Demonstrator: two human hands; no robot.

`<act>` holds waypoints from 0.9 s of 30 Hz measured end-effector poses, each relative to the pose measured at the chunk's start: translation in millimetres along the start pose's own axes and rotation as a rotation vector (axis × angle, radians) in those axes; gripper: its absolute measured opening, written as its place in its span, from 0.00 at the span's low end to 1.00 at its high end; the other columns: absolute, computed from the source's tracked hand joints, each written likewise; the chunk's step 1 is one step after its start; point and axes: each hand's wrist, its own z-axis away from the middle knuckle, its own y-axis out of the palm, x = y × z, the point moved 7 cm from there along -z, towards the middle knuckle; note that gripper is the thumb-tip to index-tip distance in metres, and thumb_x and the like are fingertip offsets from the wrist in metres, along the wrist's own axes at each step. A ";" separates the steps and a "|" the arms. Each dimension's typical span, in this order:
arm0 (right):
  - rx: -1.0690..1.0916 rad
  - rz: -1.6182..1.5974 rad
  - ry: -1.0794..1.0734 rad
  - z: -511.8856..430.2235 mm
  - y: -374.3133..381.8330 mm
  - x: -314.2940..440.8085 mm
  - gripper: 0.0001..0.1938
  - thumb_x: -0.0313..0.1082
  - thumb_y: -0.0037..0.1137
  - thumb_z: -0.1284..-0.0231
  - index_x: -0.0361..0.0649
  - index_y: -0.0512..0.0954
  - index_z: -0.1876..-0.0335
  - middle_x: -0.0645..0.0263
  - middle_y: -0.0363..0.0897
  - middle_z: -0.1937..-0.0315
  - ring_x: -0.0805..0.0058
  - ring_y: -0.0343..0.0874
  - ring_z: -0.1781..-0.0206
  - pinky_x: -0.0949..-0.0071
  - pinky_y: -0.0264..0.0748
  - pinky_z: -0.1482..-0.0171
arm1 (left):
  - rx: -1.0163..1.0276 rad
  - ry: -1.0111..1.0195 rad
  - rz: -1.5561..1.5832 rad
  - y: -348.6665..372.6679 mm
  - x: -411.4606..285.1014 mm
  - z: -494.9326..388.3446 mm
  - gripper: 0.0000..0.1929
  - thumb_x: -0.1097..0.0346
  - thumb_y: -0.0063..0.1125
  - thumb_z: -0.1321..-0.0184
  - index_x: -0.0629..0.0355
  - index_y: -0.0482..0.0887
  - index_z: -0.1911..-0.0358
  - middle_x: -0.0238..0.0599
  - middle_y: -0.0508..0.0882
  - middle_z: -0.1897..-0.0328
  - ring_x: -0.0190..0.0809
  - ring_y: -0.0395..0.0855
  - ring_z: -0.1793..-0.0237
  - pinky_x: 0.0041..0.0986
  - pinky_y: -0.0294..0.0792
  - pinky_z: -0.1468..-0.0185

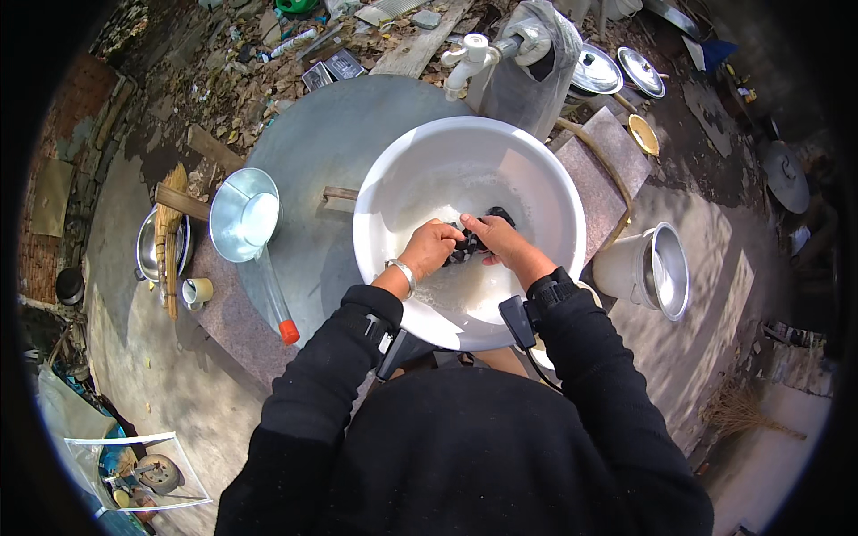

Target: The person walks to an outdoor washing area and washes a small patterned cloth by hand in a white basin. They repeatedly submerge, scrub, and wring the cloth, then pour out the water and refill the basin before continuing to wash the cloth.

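Observation:
A large white plastic basin (402,167) with cloudy, sudsy water stands before me. Over its middle, my left hand (430,249) pinches a wet black cloth (462,249) between curled fingers. My right hand (497,242) is on the cloth's other side, thumb up and fingers bent around part of it. More of the dark cloth shows beyond my right hand. What the cloth is, I cannot tell. A silver bangle (402,278) circles my left wrist.
A white tap (469,59) juts out beyond the basin. Left on the round grey tabletop (308,134) lies a metal ladle (244,214) with a clear handle. A white bucket (620,268) with a steel bowl (669,271) stands right. A straw brush (171,234) lies far left.

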 end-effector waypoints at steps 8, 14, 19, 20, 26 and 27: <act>0.168 -0.579 -0.444 53.2 -43.1 62.1 0.06 0.33 0.45 0.41 0.42 0.70 0.61 0.67 0.74 0.69 0.78 0.73 0.69 0.74 0.72 0.66 | -0.315 -0.111 0.361 -37.7 -17.2 44.7 0.14 0.74 0.48 0.49 0.67 0.74 0.57 0.33 0.73 0.69 0.31 0.75 0.72 0.21 0.71 0.69; -0.052 -0.018 -0.260 32.0 -58.1 7.1 0.07 0.33 0.46 0.42 0.41 0.69 0.61 0.67 0.72 0.68 0.79 0.72 0.70 0.78 0.73 0.69 | -0.354 -0.142 0.052 -16.5 -3.9 63.0 0.19 0.71 0.51 0.53 0.63 0.73 0.54 0.37 0.71 0.62 0.34 0.75 0.73 0.23 0.70 0.74; 0.090 -0.110 -0.318 26.2 -37.8 2.7 0.07 0.33 0.46 0.42 0.42 0.70 0.61 0.68 0.72 0.68 0.81 0.72 0.69 0.81 0.72 0.70 | -0.358 0.025 0.011 15.0 -19.7 46.5 0.20 0.70 0.53 0.53 0.61 0.73 0.53 0.41 0.73 0.60 0.38 0.75 0.67 0.25 0.67 0.58; 0.134 -0.119 -0.339 33.9 -34.8 9.5 0.06 0.33 0.46 0.42 0.42 0.70 0.61 0.68 0.72 0.68 0.81 0.72 0.69 0.81 0.72 0.70 | -0.368 0.135 0.021 19.7 -34.6 40.6 0.20 0.70 0.53 0.53 0.61 0.73 0.53 0.41 0.73 0.60 0.38 0.75 0.67 0.25 0.67 0.58; 0.223 0.004 -0.682 107.9 -40.0 91.8 0.12 0.38 0.52 0.45 0.42 0.70 0.58 0.69 0.72 0.67 0.83 0.70 0.66 0.83 0.70 0.65 | -0.346 0.236 0.184 -2.9 -104.0 32.3 0.09 0.73 0.52 0.50 0.65 0.78 0.64 0.33 0.76 0.68 0.31 0.75 0.67 0.19 0.67 0.63; 0.209 0.136 -0.802 119.4 -41.5 104.7 0.14 0.39 0.53 0.45 0.41 0.70 0.57 0.69 0.72 0.67 0.83 0.70 0.65 0.84 0.69 0.64 | -0.300 0.317 0.201 -7.2 -119.8 36.8 0.09 0.73 0.52 0.49 0.66 0.78 0.64 0.33 0.76 0.65 0.30 0.75 0.65 0.19 0.68 0.62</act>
